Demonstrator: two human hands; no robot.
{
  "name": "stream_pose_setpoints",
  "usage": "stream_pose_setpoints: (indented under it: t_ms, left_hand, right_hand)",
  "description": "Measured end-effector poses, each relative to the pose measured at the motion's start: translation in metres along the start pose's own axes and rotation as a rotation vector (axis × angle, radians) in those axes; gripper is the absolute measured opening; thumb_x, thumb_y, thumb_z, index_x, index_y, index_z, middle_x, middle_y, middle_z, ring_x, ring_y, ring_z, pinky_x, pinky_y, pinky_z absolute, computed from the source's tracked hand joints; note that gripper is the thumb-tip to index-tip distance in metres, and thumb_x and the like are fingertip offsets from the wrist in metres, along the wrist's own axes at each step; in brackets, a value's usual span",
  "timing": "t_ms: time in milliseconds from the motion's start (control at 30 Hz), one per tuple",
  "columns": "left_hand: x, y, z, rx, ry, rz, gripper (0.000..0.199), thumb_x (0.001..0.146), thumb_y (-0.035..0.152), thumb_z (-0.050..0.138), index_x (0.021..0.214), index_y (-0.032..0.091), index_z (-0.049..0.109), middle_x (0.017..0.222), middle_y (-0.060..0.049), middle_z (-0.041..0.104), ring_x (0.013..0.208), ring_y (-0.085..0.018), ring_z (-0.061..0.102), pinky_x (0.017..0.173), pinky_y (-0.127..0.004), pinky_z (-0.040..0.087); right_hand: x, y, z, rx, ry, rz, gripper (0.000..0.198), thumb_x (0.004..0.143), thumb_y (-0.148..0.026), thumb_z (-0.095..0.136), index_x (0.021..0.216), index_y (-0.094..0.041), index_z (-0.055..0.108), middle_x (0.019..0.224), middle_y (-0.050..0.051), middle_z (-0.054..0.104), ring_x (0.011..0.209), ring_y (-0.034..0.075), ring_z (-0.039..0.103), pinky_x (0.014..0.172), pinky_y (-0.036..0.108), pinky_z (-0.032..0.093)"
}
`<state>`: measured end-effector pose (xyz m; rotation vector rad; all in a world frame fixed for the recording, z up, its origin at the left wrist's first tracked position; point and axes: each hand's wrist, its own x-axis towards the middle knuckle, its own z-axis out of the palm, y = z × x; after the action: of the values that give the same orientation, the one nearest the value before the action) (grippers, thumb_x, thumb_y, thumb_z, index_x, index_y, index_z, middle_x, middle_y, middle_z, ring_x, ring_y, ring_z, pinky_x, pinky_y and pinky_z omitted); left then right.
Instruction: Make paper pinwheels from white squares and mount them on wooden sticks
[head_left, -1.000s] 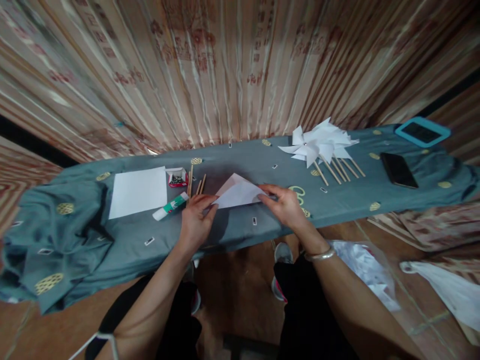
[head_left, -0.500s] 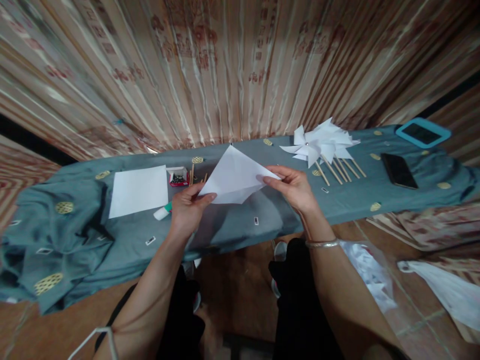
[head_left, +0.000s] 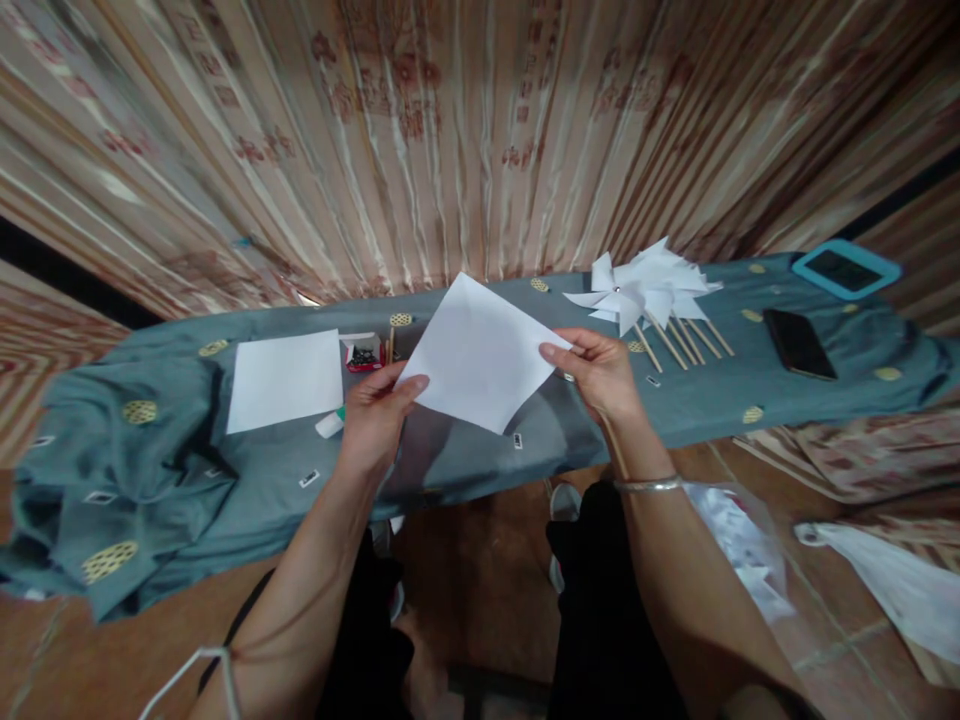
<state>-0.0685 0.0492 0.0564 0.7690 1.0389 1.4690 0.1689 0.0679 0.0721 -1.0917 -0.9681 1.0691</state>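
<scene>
A square sheet of white paper is held up above the table, turned so one corner points away from me. My left hand pinches its left corner between thumb and fingers. At the opposite corner my right hand grips it the same way, thumb on top. Just beyond my left hand lie a small red and white box of dark pins or tacks and some wooden sticks, partly hidden by the paper. A white tube with a green cap is beside my left wrist.
More white paper lies on the left of the cloth-covered table. White paper pinwheels on sticks are piled at the back right, near a black phone and a blue-framed device. Plastic bags are on the floor.
The paper's near part, folded or curled before, now lies opened out into a full square. Both hands keep hold of its side corners, my right hand having shifted slightly right.
</scene>
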Motion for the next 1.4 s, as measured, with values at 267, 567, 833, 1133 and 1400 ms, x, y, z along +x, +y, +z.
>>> stream_pose_setpoints:
  t_ms: [267, 567, 833, 1133, 1400]
  left_hand:
    - [-0.008, -0.004, 0.011, -0.228, -0.053, -0.251, 0.032, 0.052, 0.022, 0.089, 0.079, 0.017, 0.070, 0.085, -0.001, 0.076, 0.085, -0.020, 0.071, 0.087, -0.040, 0.056]
    - [-0.002, -0.032, 0.027, -0.001, 0.031, -0.158, 0.037, 0.052, 0.030, 0.087, 0.085, 0.021, 0.072, 0.090, -0.003, 0.077, 0.092, -0.026, 0.070, 0.087, -0.041, 0.055]
    - [0.006, -0.029, 0.022, 0.046, 0.072, -0.146, 0.028, 0.056, 0.031, 0.085, 0.079, 0.025, 0.071, 0.094, -0.002, 0.076, 0.098, -0.025, 0.069, 0.088, -0.037, 0.054]
    - [0.007, -0.025, 0.029, -0.068, 0.060, -0.126, 0.035, 0.053, 0.023, 0.086, 0.083, 0.021, 0.069, 0.087, -0.001, 0.075, 0.089, -0.020, 0.069, 0.079, -0.032, 0.054]
    - [0.011, -0.008, 0.027, -0.195, 0.034, -0.174, 0.042, 0.051, 0.015, 0.084, 0.090, 0.018, 0.067, 0.085, -0.002, 0.075, 0.098, -0.021, 0.069, 0.093, -0.035, 0.051]
  right_hand:
    - [0.004, 0.016, 0.017, 0.155, 0.039, 0.039, 0.029, 0.050, -0.034, 0.089, 0.074, -0.024, 0.075, 0.070, -0.005, 0.075, 0.061, 0.012, 0.063, 0.069, 0.028, 0.052]
    - [0.005, 0.028, -0.013, -0.245, 0.066, -0.006, 0.036, 0.068, -0.049, 0.075, 0.091, -0.021, 0.074, 0.081, 0.004, 0.076, 0.072, 0.020, 0.068, 0.074, 0.036, 0.053]
    - [-0.004, 0.016, -0.085, -1.553, -0.100, -0.059, 0.034, 0.090, -0.022, 0.046, 0.117, -0.015, 0.066, 0.108, 0.015, 0.073, 0.098, 0.029, 0.068, 0.086, 0.037, 0.049]
    - [-0.015, 0.017, -0.080, -1.740, -0.232, -0.048, 0.038, 0.084, -0.011, 0.048, 0.120, -0.014, 0.063, 0.106, 0.016, 0.072, 0.095, 0.028, 0.069, 0.082, 0.036, 0.051]
    - [-0.010, 0.025, -0.081, -0.625, -0.197, 0.217, 0.040, 0.069, -0.029, 0.075, 0.108, -0.023, 0.070, 0.082, 0.003, 0.076, 0.066, 0.017, 0.068, 0.057, 0.027, 0.054]
